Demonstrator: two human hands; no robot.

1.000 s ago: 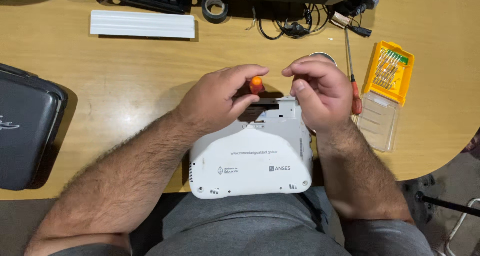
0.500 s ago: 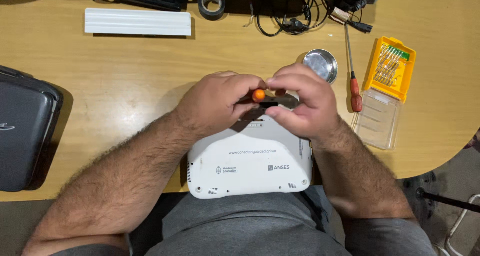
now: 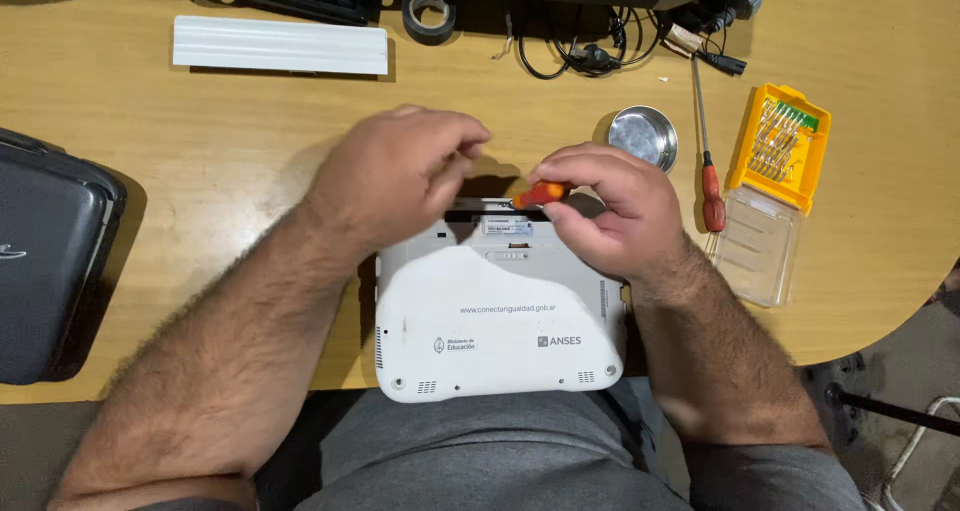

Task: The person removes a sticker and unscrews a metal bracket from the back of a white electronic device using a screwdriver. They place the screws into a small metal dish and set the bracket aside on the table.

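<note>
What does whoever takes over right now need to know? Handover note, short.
Left hand: empty as far as shows, fingers bent, above the far edge of the white laptop.
Right hand: holds an orange-handled screwdriver, tip hidden at the laptop's far edge.
Laptop lies underside up at the table edge; dark slot open along its far edge.
Metal dish, red-handled screwdriver and yellow bit case to the right.
Remaining screws: cannot tell.

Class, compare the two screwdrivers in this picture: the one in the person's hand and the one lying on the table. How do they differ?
The orange screwdriver is gripped in the right hand; the red-handled screwdriver lies untouched on the table. The held one points sideways over the white laptop; the other lies lengthwise beside the metal dish. Both have coloured handles.
</note>
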